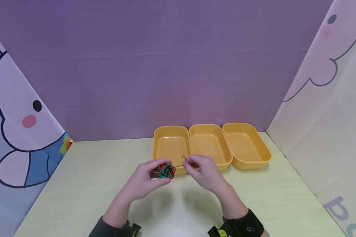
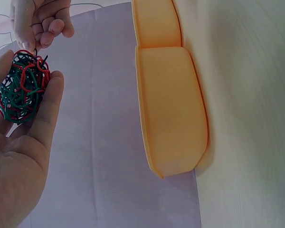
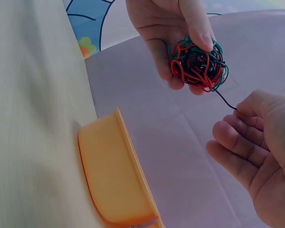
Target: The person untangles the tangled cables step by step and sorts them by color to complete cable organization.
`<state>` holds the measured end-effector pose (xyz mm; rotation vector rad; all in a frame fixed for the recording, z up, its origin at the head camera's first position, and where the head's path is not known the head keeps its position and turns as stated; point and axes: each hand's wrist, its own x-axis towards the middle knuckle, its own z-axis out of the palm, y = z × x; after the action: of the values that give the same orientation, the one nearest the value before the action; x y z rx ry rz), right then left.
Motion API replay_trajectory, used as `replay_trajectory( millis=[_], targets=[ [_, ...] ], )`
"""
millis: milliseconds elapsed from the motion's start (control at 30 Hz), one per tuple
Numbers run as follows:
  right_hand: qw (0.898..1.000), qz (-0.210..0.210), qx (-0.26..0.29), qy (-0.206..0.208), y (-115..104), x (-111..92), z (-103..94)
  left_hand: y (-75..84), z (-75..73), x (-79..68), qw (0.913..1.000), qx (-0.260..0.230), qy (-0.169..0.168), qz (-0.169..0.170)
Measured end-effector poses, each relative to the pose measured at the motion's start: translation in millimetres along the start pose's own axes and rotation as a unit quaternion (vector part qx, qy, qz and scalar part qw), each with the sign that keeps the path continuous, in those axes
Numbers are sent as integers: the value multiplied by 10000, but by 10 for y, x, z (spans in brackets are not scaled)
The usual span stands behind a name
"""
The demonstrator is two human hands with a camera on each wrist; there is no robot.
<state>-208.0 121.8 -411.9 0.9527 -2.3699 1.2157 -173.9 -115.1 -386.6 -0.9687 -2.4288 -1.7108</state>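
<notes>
My left hand (image 1: 143, 180) grips a tangled ball of thin wires (image 1: 165, 171) in red, green and black, held above the table. In the left wrist view, its thumb and fingers curve around the sides of the ball. Just to the right, my right hand (image 1: 207, 172) pinches a black wire (image 3: 226, 99) between thumb and forefinger. The wire runs taut from the ball to those fingertips, and a short hooked end sticks up above them in the head view. The right hand's other fingers are loosely curled below the pinch.
Three yellow trays stand side by side at the back of the pale table (image 1: 86, 184): a left tray (image 1: 171, 143), a middle tray (image 1: 210, 144) and a right tray (image 1: 247, 144). Both hands are in front of the left and middle trays. A purple wall (image 1: 154, 65) rises behind them.
</notes>
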Motion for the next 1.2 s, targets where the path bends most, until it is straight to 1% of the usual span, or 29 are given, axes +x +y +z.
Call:
replay_trajectory(
  millis=[100, 233, 367, 533, 767, 867, 967, 1133, 1200],
  targets=[
    [9999, -7, -1, 146, 37, 0, -4, -10, -11, -3, 10000, -24, -7, 41],
    [9996, 83, 39, 273, 84, -5, -8, -31, -19, -2, 10000, -26, -16, 86],
    [9988, 154, 186, 437, 104, -9, -13, -51, -30, -2, 9998, -55, -73, 184],
    [9971, 140, 354, 665, 119, 3, -22, -67, -45, 2, 9995, -105, -128, 278],
    [9926, 687, 723, 698, 130, -1, -65, -73, -72, -11, 9999, 37, 79, 67],
    [9920, 720, 768, 701, 141, -2, -81, -101, -81, -12, 9998, 62, 124, 116],
    [9919, 716, 763, 722, 153, 0, -99, -205, -93, -9, 9996, 97, 176, 212],
    [9899, 878, 845, 725, 172, -9, -153, -424, -123, -4, 9998, 23, 119, 151],
    [9890, 943, 888, 714, 184, -16, -178, -457, -131, -4, 9998, -17, 90, 174]
  ],
)
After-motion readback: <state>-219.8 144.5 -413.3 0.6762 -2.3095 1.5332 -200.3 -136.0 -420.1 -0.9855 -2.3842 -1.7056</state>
